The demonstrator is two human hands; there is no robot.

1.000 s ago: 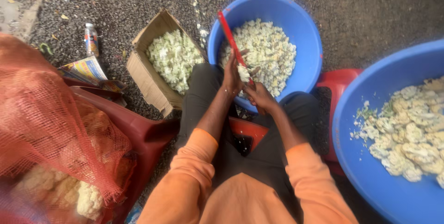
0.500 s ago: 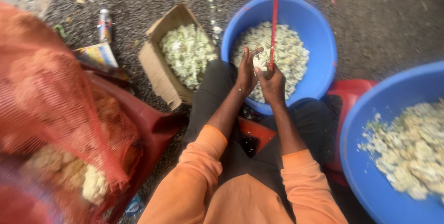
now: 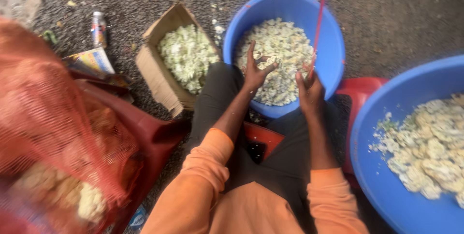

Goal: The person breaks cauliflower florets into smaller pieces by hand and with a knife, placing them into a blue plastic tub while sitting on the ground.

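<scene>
A blue tub (image 3: 333,45) full of pale cut cauliflower pieces (image 3: 282,45) stands on the ground in front of my knees. My left hand (image 3: 255,67) hovers over its near rim with fingers spread and nothing in it. My right hand (image 3: 309,89) is closed on the lower end of a thin red stick-like tool (image 3: 319,19) that rises straight up over the tub. Both arms wear orange sleeves.
A cardboard box (image 3: 154,67) of greenish cauliflower scraps lies left of the tub. A second blue tub (image 3: 372,166) with larger florets is at the right, beside a red stool (image 3: 360,89). A red mesh sack (image 3: 53,118) with cauliflower fills the left. A small can (image 3: 99,28) lies on the gravel.
The red tool swung from leaning left to upright and shifted right. My hands, first together at the tub's rim, have separated; the left hand has opened its fingers.
</scene>
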